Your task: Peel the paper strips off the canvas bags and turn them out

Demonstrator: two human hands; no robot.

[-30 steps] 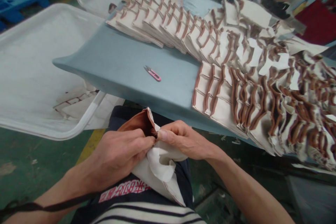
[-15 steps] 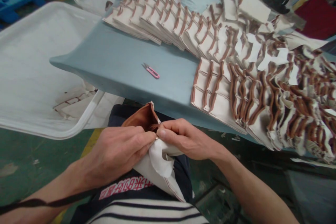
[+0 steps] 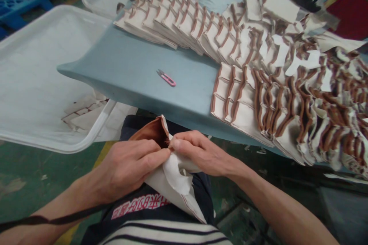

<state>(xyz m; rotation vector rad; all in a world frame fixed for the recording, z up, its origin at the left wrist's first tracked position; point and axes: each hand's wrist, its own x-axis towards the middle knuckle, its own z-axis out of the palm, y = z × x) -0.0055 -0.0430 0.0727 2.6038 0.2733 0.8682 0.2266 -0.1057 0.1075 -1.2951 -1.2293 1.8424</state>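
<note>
In my lap lies a cream fabric piece with a brown lining (image 3: 172, 180). My left hand (image 3: 129, 166) pinches its top edge, fingers pressed together. My right hand (image 3: 198, 151) pinches the same edge from the other side, thumb against forefinger. The two hands meet at the brown corner of the piece. A small pink thread snipper (image 3: 166, 78) rests on the blue-grey table (image 3: 129, 72) beyond my hands, untouched.
Long overlapping rows of cream-and-brown fabric pieces (image 3: 258, 65) cover the table's back and right side. A large white tray (image 3: 37, 80) with a few fabric pieces in it stands at the left. Green floor shows below.
My hands have kept pinching the fabric edge with only small finger shifts. The view has moved slightly.
</note>
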